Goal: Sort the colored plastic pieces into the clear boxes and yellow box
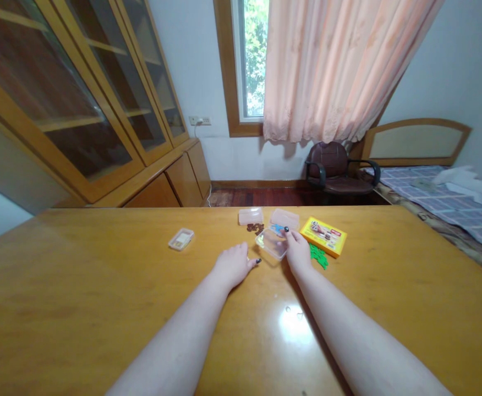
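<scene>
My right hand (297, 250) pinches the right side of a clear plastic box (274, 252), tilted above the table. A few pale yellow pieces (260, 240) show at the box's left end. Left of the box, my left hand (233, 265) is low over the tabletop, fingers curled and thumb pointing right; a small pale bit shows by the fingers, too small to name. Just behind the box lie brown pieces (256, 227) and blue pieces (277, 227). Green pieces (318, 256) are heaped right of my right hand.
A yellow printed box (324, 236) lies behind the green pieces. Two clear containers (250, 216) stand near the table's far edge. Farther left is a small clear case (181, 240) with pale contents. Beyond the wooden table (100, 308) are a chair (334, 165), cabinets and a bed.
</scene>
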